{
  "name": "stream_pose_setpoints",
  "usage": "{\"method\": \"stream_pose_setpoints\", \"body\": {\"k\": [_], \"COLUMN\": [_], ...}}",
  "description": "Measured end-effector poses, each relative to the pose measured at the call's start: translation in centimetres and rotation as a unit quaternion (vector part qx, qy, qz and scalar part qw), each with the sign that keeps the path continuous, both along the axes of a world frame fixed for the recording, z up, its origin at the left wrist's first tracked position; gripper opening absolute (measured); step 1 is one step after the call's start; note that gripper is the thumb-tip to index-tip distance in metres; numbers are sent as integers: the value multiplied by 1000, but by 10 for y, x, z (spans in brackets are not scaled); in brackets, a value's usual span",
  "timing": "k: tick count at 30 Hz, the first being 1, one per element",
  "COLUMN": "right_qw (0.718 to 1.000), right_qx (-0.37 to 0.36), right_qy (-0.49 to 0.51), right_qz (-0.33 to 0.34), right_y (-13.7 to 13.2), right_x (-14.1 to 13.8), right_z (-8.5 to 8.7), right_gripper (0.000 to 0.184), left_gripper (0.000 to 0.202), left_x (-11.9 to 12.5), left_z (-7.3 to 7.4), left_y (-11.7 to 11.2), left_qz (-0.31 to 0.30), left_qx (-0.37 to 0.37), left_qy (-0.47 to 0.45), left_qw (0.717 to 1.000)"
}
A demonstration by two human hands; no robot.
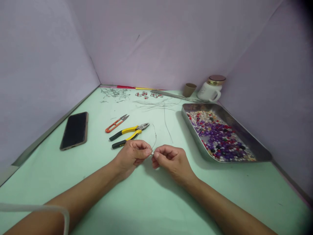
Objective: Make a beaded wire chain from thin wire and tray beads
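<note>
Close together over the middle of the table, my two hands meet fingertip to fingertip. My left hand is closed in a pinch on a thin wire, which curves up and away from the fingertips. A small white bead shows between the hands. The fingers of my right hand are pinched at that bead; whether they also grip the wire is hidden. Just beyond my left hand lie pliers with yellow and black handles, partly covered by it. Orange thread snips rest behind the pliers.
A metal tray of mixed beads stands at the right. Loose wires, small red-beaded pieces and wire bits lie at the back. A phone is left; a brown cup and white mug stand back right.
</note>
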State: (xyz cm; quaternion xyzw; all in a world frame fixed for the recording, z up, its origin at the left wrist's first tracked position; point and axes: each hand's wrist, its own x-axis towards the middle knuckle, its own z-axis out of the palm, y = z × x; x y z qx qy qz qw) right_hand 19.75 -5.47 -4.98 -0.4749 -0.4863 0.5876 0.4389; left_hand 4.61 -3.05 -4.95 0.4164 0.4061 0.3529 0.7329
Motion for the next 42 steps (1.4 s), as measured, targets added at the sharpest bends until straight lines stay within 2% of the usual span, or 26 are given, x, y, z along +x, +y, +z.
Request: {"method": "stream_pose_setpoints", "body": {"k": [5,7,12,15,21,26,32,36,39,42], "right_qw": [999,997,995,993,977,963,960,963,965,968], "right_qx": [-11,-24,-19,-36,-89,-133,-110,-88,-85,-89], "right_qy": [26,32,36,57,186,232,254,253,243,231], "right_qz": [-44,-65,-94,-95,-57,-30,-38,-45,-44,-36], "right_y": [2,3,4,4,5,4,4,6,7,7], "right_x": [-1,-2,-2,-1,-1,1,-2,-1,2,5], "right_z": [-2,-4,-7,-8,-9,-8,-9,-10,-7,-3], "right_gripper": [18,21,17,17,18,20,23,19,20,19], "left_gripper": [14,14,21,25,20,19,18,20,19,15], "left_x": [7,9,10,10,10,8,13,16,16,15], "left_z": [3,3,4,5,4,1,3,6,6,4], "left_y": [-4,-6,-6,-5,-6,-5,-6,-8,-9,-10], "left_qz": [76,88,58,62,70,56,53,18,15,6], "left_qx": [32,35,5,-4,-2,-15,-2,5,-2,35], "left_qy": [50,59,50,41,32,6,-45,-67,-60,-22], "left_qw": [995,994,997,997,997,998,998,998,998,999]}}
